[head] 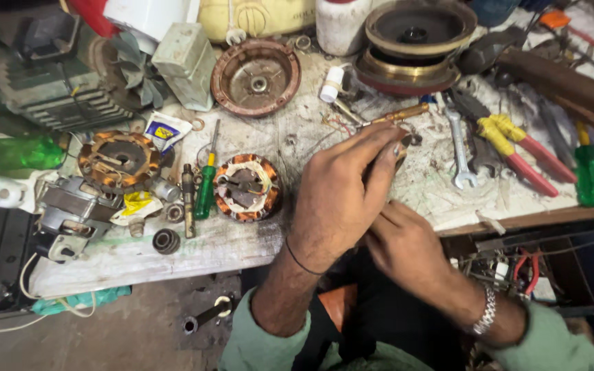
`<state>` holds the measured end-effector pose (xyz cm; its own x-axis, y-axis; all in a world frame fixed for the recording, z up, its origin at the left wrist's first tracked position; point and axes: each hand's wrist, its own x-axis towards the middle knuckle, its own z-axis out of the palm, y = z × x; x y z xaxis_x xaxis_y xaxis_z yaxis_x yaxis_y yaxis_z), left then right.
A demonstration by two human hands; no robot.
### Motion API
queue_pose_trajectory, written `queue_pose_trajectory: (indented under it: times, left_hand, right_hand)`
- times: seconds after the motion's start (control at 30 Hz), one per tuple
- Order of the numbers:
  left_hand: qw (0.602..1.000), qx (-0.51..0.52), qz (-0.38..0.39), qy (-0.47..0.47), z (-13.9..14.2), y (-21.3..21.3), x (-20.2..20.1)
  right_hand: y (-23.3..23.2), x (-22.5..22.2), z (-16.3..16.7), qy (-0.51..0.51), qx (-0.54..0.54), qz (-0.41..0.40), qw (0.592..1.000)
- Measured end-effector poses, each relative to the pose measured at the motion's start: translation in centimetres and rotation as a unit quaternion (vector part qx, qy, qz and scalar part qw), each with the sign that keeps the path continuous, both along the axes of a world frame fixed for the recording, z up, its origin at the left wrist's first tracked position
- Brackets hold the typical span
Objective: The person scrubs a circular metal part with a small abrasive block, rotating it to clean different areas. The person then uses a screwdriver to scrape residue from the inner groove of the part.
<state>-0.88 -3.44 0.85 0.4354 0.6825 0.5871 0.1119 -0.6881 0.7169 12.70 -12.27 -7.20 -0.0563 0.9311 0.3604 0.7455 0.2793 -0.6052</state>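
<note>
1. Nearest the camera, two forearms in pale green sleeves rise from the bottom edge; the left wrist wears a thin black band and the right a silver chain bracelet.
2. The right hand point(407, 244) hangs just off the workbench's front edge, its fingers curled together under the left hand; what they hold cannot be told.
3. The left hand point(342, 196) lies over the front edge of the scratched white workbench point(242, 251), its fingers drawn together and clamped on a small dark metal part point(401, 152) that shows only at the fingertips.
4. Just left of that hand, near the front edge, sits a round copper-wound motor stator point(247, 187), with a green-handled screwdriver point(205, 189) and a dark steel rod point(188, 199) beside it.
5. Toward the front left corner lie a small black bearing ring point(166, 240), a grey metal motor housing point(73, 213) and a second, larger copper-wound stator point(119, 160).
6. Right of the hands, a silver open-ended spanner point(460, 154), yellow-and-red-handled pliers point(517, 148) and a green-handled tool point(589, 175) lie toward the right edge.
7. A brass-coloured screwdriver shaft point(397, 115) rests just beyond the left fingertips.
8. Farther back stand a rusty brown round end cover point(256, 77) and a stack of dark round motor parts with a brass-coloured ring point(414, 45).
9. Along the far edge are a white plastic jar point(342, 26) and a yellowish container point(256, 17).
</note>
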Motion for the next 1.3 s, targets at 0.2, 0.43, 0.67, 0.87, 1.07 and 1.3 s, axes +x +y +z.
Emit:
queue_pose_trajectory:
  times: [0.2,0.43,0.67,0.87,1.07,1.3]
  left_hand:
    - [1.000,-0.011,0.017,-0.004,-0.2,-0.2,0.1]
    - [1.000,-0.003,0.017,0.003,-0.3,-0.1,0.2]
    - [1.000,-0.001,0.019,-0.007,-0.6,-0.1,0.1]
    - [1.000,0.003,0.019,-0.012,-0.6,0.0,0.2]
    - [1.000,-0.009,0.023,-0.010,-0.7,-0.3,0.1]
    - [1.000,-0.007,0.020,-0.009,-1.0,0.2,0.2]
  right_hand:
    - [-0.2,-0.1,-0.1,-0.033,-0.014,-0.010,0.999]
    - [0.0,-0.3,0.2,0.035,0.025,0.024,0.999]
    - [-0.4,-0.2,1.0,-0.096,-0.035,-0.026,0.994]
    - [-0.3,-0.3,1.0,-0.184,-0.074,-0.081,0.977]
    - [-0.1,0.5,0.7,0.021,-0.018,0.032,0.999]
    - [0.7,1.1,0.0,-0.056,-0.022,-0.017,0.998]
